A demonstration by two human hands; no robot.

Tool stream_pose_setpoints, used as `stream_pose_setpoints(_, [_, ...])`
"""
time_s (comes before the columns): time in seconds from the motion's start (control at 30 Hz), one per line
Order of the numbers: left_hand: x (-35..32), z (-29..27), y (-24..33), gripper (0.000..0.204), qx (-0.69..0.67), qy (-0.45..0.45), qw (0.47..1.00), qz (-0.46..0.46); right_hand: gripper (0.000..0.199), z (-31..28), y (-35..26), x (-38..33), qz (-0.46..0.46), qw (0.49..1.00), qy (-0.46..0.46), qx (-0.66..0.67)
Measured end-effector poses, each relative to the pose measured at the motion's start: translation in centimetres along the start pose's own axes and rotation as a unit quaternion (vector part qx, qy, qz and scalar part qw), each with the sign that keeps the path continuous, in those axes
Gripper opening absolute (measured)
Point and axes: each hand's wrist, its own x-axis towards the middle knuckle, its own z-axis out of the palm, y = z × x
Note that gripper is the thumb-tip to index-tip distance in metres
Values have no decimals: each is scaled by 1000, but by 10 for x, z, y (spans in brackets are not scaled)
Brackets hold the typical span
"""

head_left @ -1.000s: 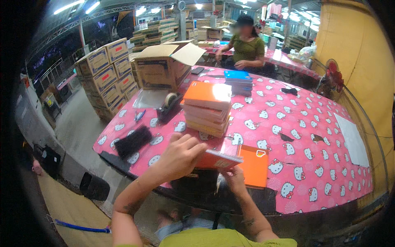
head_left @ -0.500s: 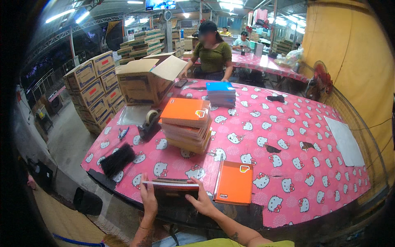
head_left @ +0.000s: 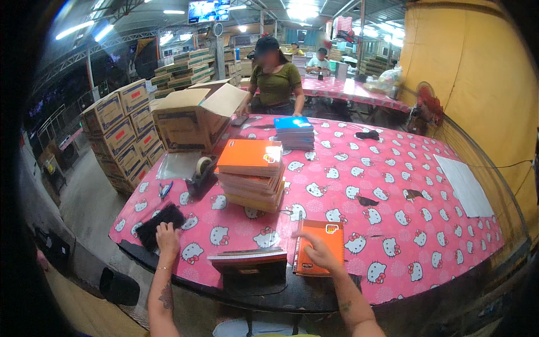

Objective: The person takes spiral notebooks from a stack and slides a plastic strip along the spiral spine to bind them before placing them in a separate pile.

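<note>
Here I count two stacks of notebooks: an orange stack (head_left: 251, 173) and a blue stack (head_left: 294, 132). One orange notebook (head_left: 320, 247) lies alone near the table's front edge, long axis running away from me. My right hand (head_left: 316, 251) rests on it, fingers loosely spread, holding nothing. My left hand (head_left: 167, 235) lies flat, fingers on a black pad (head_left: 157, 222). A thin book bundle (head_left: 247, 257) sits between them.
</note>
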Motion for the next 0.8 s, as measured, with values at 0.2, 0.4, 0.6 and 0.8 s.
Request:
stream_pose_setpoints(0.2, [-12,11,12,20,-12,-6,997,80,32,24,16,16,28,900,-152,-407])
stream_pose_setpoints(0.4, [-4,4,22,20,-76,-29,994,76,29,-7,20,-13,59,879,-135,-454])
stream_pose_setpoints(0.6, [-12,-10,43,24,-87,-35,993,69,28,-13,28,-38,22,900,-82,-427])
stream_pose_setpoints(0.8, [-27,10,44,21,-67,-38,994,72,52,7,17,-52,101,888,60,-444])
